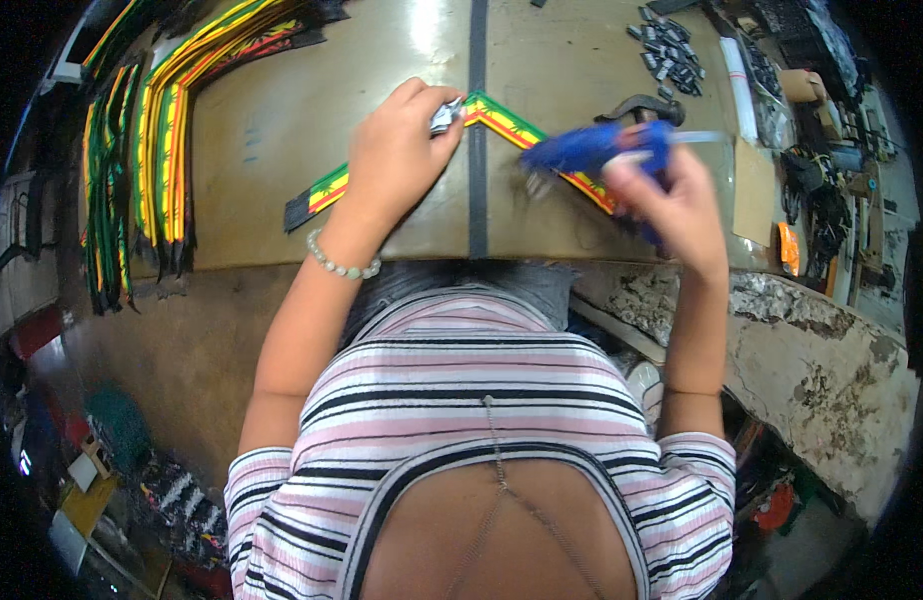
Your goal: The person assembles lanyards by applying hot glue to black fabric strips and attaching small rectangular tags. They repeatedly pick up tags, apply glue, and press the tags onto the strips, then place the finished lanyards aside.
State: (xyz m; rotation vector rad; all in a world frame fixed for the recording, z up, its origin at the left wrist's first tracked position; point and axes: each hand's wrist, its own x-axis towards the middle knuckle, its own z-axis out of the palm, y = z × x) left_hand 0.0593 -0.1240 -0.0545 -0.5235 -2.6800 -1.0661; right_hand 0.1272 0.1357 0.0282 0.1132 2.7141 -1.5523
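One silvery piece (445, 117) is pinched by the left hand (397, 150) at a leaf-patterned strap (509, 121), a blue glue gun (579, 149) gripped by the right hand (677, 195); tabletop marks (250, 146) are illegible.

Over a strap (510, 122), a silvery piece (445, 117) is held by the left hand (395, 152), a glue gun (585, 149) by the right hand (682, 207).

- We list one counter (602, 60): olive-brown, glossy.
- Its dark strip (478, 210), running front to back.
- White glare (424, 25) toward its far side.
- We record a pale surface (787, 350), cracked and flaking, lower right.
- Brown surface (197, 350), lower left.
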